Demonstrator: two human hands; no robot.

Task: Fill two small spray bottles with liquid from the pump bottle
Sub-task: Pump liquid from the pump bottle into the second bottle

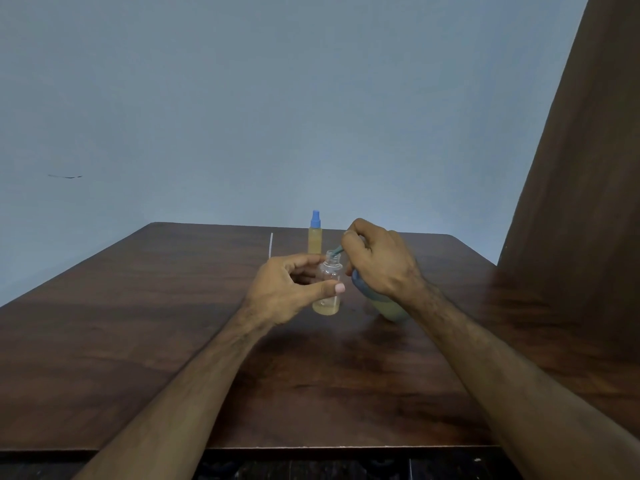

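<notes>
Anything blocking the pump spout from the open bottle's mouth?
Nothing visible. The pump spout angles down right at the uncapped neck of the clear bottle, which the left hand holds upright on the table. The right hand is on the pump bottle. The capped, filled bottle stands behind, clear of the path.

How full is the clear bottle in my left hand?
Barely filled: the clear bottle shows yellowish liquid only near its base, clear above, cap off.
</notes>
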